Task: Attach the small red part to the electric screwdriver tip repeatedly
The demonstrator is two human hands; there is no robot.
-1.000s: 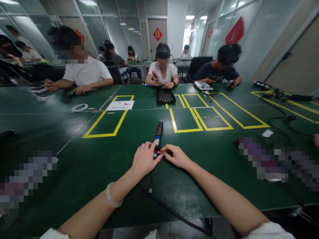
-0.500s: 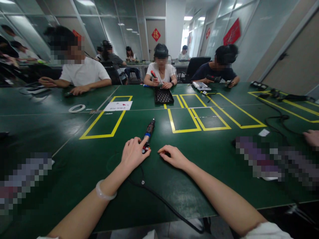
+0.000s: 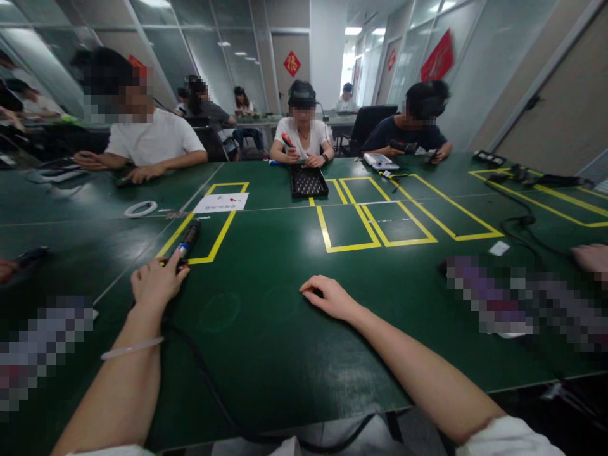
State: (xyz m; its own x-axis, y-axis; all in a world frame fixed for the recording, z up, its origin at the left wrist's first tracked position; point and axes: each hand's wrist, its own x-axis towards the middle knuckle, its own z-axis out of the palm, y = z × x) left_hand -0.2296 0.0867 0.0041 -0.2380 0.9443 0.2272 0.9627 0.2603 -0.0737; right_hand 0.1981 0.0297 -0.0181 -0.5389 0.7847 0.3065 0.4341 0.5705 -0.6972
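My left hand (image 3: 156,282) is wrapped around a corded electric screwdriver (image 3: 189,237), dark-bodied with a blue band. The tool lies low over the table at the front of the left yellow-taped rectangle (image 3: 212,258), its tip pointing away from me. Part of its handle is hidden under my fingers, and its black cord (image 3: 204,373) trails back to the table's near edge. My right hand (image 3: 332,297) rests on the green table (image 3: 266,348), fingers curled and thumb tip near the index finger, with nothing visible in it.
A printed white sheet (image 3: 221,202) and a white ring (image 3: 141,209) lie at the left. Ahead, a person with a red-handled tool (image 3: 287,139) sits behind a black tray (image 3: 310,183). Several taped rectangles, black cables (image 3: 525,220) and a blurred-out object (image 3: 484,294) are on the right.
My left hand has moved left with the screwdriver, from the table's middle to the left taped rectangle. The cord has swung left too. My right hand has stayed in place.
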